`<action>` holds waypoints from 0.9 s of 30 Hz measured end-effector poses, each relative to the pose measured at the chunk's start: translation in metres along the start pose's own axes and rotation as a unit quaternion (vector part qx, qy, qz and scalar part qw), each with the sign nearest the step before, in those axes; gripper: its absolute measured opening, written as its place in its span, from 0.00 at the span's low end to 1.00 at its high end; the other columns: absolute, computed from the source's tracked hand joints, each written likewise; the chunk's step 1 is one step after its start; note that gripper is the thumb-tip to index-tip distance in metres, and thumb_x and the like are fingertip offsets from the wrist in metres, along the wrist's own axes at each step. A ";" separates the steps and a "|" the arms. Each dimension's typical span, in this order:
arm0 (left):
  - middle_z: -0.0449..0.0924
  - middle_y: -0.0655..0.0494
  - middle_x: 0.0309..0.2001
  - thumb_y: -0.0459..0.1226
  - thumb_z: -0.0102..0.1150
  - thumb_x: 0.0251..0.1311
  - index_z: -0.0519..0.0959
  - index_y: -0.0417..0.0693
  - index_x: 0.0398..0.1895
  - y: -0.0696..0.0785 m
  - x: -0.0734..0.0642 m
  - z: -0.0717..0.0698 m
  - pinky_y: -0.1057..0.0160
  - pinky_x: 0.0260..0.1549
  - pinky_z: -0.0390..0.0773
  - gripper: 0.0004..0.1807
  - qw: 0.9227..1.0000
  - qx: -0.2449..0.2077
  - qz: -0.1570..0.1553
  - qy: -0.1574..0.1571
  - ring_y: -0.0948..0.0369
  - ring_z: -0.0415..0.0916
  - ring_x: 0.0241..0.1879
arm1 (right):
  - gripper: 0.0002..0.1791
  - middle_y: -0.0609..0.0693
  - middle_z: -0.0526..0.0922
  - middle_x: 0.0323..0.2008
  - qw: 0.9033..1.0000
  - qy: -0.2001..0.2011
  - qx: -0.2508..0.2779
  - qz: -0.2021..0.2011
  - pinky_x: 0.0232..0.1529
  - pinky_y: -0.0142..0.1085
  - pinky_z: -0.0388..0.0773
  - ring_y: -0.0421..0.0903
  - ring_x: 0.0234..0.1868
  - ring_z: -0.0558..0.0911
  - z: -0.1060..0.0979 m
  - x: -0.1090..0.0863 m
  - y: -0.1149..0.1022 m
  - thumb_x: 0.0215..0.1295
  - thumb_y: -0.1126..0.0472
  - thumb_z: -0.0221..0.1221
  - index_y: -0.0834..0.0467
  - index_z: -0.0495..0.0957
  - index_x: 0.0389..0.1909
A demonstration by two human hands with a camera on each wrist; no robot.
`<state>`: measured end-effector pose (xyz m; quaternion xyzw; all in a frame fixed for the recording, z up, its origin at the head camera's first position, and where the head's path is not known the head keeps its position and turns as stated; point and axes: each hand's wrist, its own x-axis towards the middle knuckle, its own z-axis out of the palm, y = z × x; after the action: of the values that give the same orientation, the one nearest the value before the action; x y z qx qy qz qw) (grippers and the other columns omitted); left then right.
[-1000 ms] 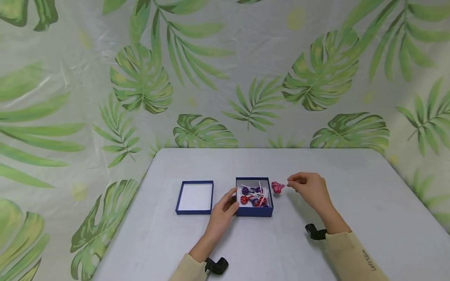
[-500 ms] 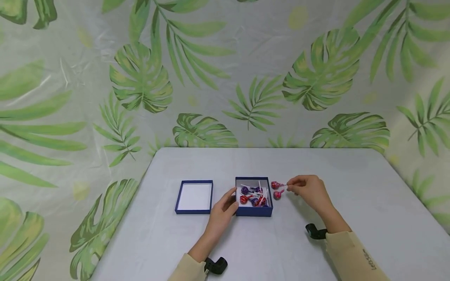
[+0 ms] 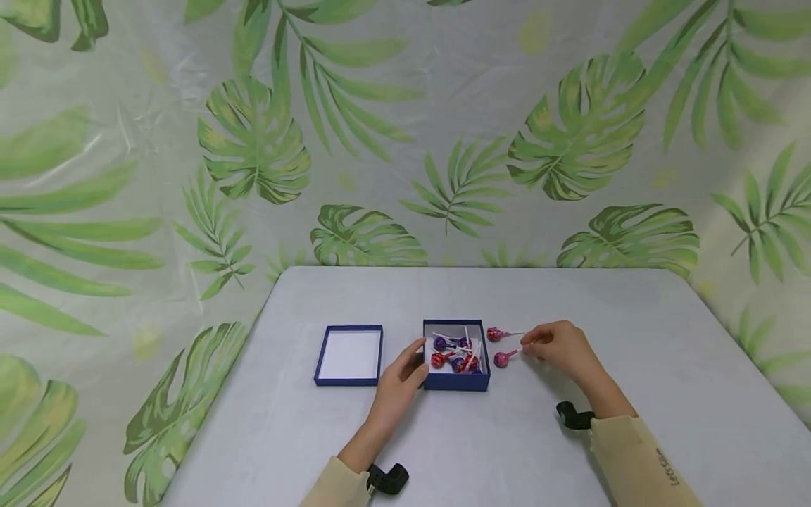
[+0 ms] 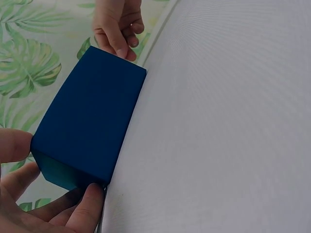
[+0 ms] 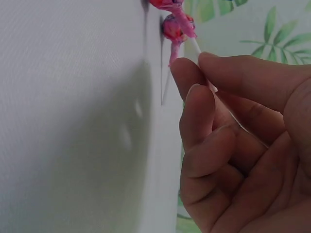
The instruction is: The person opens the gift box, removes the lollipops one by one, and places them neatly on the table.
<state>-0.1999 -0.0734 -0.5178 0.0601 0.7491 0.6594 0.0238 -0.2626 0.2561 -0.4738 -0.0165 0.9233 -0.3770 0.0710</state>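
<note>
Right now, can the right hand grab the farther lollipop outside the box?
Probably yes: the farther lollipop lies near the right hand, with nothing seen between, though the fingers may need to release the nearer lollipop.

Leaf-print backdrop (image 3: 472,134) behind white table (image 3: 481,443)

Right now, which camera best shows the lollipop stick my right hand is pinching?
The right wrist view: it shows the white lollipop stick up close, running from the pink wrapper into your right hand. The head view shows only a thin, tiny part; the left wrist view shows the hand but no stick.
</note>
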 end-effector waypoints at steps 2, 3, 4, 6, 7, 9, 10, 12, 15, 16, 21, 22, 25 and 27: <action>0.73 0.47 0.67 0.42 0.56 0.73 0.69 0.61 0.74 -0.001 0.000 0.000 0.53 0.60 0.75 0.27 1.000 -0.001 0.001 0.000 0.52 0.71 0.66 | 0.06 0.50 0.83 0.30 1.000 -0.004 -0.014 0.000 0.32 0.39 0.74 0.48 0.31 0.78 0.001 0.000 0.002 0.64 0.60 0.67 0.56 0.87 0.40; 0.73 0.48 0.67 0.42 0.56 0.73 0.69 0.61 0.73 -0.001 0.000 0.000 0.53 0.61 0.74 0.27 1.000 -0.001 -0.001 0.001 0.52 0.70 0.66 | 0.06 0.50 0.82 0.29 1.000 -0.007 -0.022 -0.001 0.32 0.39 0.74 0.48 0.30 0.77 0.001 0.001 0.003 0.64 0.60 0.67 0.55 0.87 0.40; 0.72 0.48 0.67 0.42 0.56 0.73 0.69 0.61 0.73 -0.001 -0.001 0.001 0.53 0.61 0.74 0.26 1.000 -0.002 0.000 0.001 0.52 0.70 0.66 | 0.06 0.49 0.82 0.29 1.000 -0.009 -0.026 -0.002 0.32 0.39 0.74 0.47 0.30 0.77 0.002 0.001 0.004 0.64 0.59 0.67 0.55 0.88 0.40; 0.72 0.47 0.68 0.42 0.56 0.73 0.69 0.61 0.73 -0.001 -0.001 0.001 0.52 0.61 0.74 0.26 1.000 -0.006 0.003 0.002 0.51 0.70 0.67 | 0.05 0.49 0.81 0.29 0.999 -0.012 -0.032 -0.002 0.32 0.39 0.74 0.47 0.30 0.77 0.003 0.003 0.007 0.64 0.59 0.67 0.54 0.88 0.39; 0.72 0.47 0.67 0.42 0.56 0.73 0.69 0.61 0.73 -0.001 -0.001 0.001 0.52 0.61 0.74 0.26 1.000 -0.005 0.003 0.003 0.51 0.70 0.67 | 0.05 0.49 0.81 0.29 0.999 -0.014 -0.034 -0.004 0.32 0.39 0.74 0.47 0.29 0.77 0.004 0.003 0.008 0.64 0.59 0.67 0.54 0.88 0.39; 0.72 0.47 0.67 0.42 0.56 0.73 0.69 0.61 0.73 -0.001 -0.001 0.001 0.52 0.61 0.74 0.26 1.000 -0.005 0.003 0.003 0.51 0.70 0.67 | 0.05 0.50 0.81 0.29 0.999 -0.015 -0.035 -0.005 0.31 0.38 0.74 0.47 0.29 0.77 0.005 0.005 0.010 0.63 0.58 0.68 0.54 0.87 0.38; 0.73 0.48 0.67 0.42 0.56 0.73 0.69 0.61 0.73 -0.001 -0.001 0.001 0.53 0.60 0.74 0.26 1.000 -0.005 0.003 0.004 0.52 0.70 0.66 | 0.06 0.50 0.82 0.29 0.999 -0.015 -0.034 -0.005 0.30 0.38 0.74 0.47 0.29 0.77 0.006 0.006 0.011 0.63 0.57 0.68 0.53 0.87 0.38; 0.73 0.48 0.67 0.42 0.56 0.73 0.69 0.61 0.73 -0.001 -0.001 0.001 0.53 0.60 0.75 0.26 1.000 -0.003 0.002 0.004 0.52 0.70 0.66 | 0.05 0.49 0.82 0.29 0.999 -0.015 -0.036 -0.005 0.30 0.38 0.74 0.47 0.29 0.77 0.008 0.007 0.012 0.63 0.57 0.69 0.53 0.87 0.37; 0.73 0.48 0.67 0.42 0.56 0.73 0.70 0.60 0.73 -0.002 0.000 0.001 0.54 0.60 0.74 0.26 1.000 -0.002 0.002 0.003 0.52 0.70 0.66 | 0.04 0.48 0.81 0.27 0.999 -0.009 -0.044 -0.007 0.30 0.38 0.73 0.47 0.29 0.76 0.011 0.008 0.014 0.61 0.57 0.70 0.52 0.87 0.35; 0.73 0.47 0.67 0.42 0.56 0.73 0.70 0.60 0.73 -0.002 0.000 0.001 0.53 0.60 0.75 0.26 1.000 -0.002 0.003 0.002 0.52 0.70 0.66 | 0.03 0.47 0.81 0.26 0.999 -0.006 -0.050 -0.012 0.30 0.38 0.72 0.47 0.29 0.75 0.012 0.008 0.015 0.61 0.58 0.70 0.52 0.87 0.34; 0.72 0.48 0.68 0.40 0.55 0.74 0.69 0.59 0.73 -0.004 0.001 0.001 0.53 0.60 0.74 0.26 1.000 -0.004 0.005 0.000 0.51 0.70 0.67 | 0.02 0.46 0.80 0.24 0.997 0.005 -0.066 -0.026 0.32 0.39 0.69 0.48 0.31 0.74 0.015 0.007 0.016 0.60 0.58 0.70 0.51 0.87 0.32; 0.72 0.47 0.68 0.40 0.55 0.74 0.69 0.60 0.74 -0.004 0.001 0.001 0.53 0.60 0.74 0.26 1.000 -0.003 0.005 0.000 0.51 0.70 0.67 | 0.02 0.46 0.80 0.24 0.997 0.006 -0.066 -0.027 0.32 0.39 0.69 0.48 0.31 0.74 0.015 0.007 0.016 0.61 0.58 0.70 0.51 0.87 0.32; 0.71 0.46 0.69 0.40 0.54 0.74 0.68 0.59 0.74 -0.002 0.001 0.002 0.52 0.61 0.74 0.26 1.000 -0.005 0.001 0.000 0.50 0.69 0.67 | 0.02 0.46 0.80 0.25 0.997 0.007 -0.067 -0.024 0.32 0.39 0.69 0.48 0.31 0.74 0.016 0.008 0.015 0.61 0.58 0.70 0.51 0.87 0.33; 0.70 0.44 0.69 0.38 0.54 0.74 0.68 0.58 0.74 0.002 0.000 0.002 0.51 0.62 0.73 0.26 1.000 -0.005 -0.002 -0.001 0.49 0.69 0.67 | 0.02 0.46 0.80 0.25 0.997 0.008 -0.067 -0.022 0.32 0.39 0.68 0.48 0.32 0.74 0.016 0.008 0.014 0.61 0.58 0.70 0.51 0.87 0.33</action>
<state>-0.1992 -0.0716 -0.5160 0.0592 0.7459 0.6630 0.0256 -0.2682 0.2542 -0.4961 -0.0385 0.9464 -0.3162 0.0535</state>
